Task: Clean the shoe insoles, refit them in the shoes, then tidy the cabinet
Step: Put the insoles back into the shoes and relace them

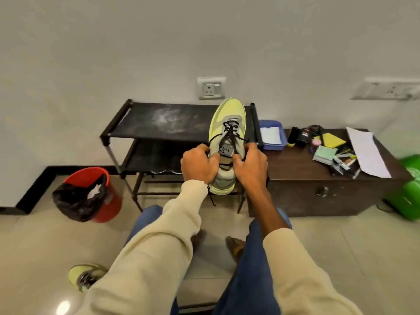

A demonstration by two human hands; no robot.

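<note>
A yellow-green sneaker (223,123) with black laces is held up in front of me, toe pointing away. My left hand (200,163) grips its left side by the collar, fingers curled around the lace. My right hand (250,164) grips the right side, fingers curled at the lace and tongue. The matching sneaker (84,277) lies on the floor at lower left, partly hidden by my left sleeve. The inside of the held shoe is hidden by my hands. Behind the shoe stands a black shoe rack (159,121) with a dusty top shelf.
A red bucket (106,198) lined with a black bag stands on the floor at left. A dark wooden cabinet (318,178) at right carries a blue tray (271,135), brushes, polish, packets and white paper. A green bag (409,196) sits at far right.
</note>
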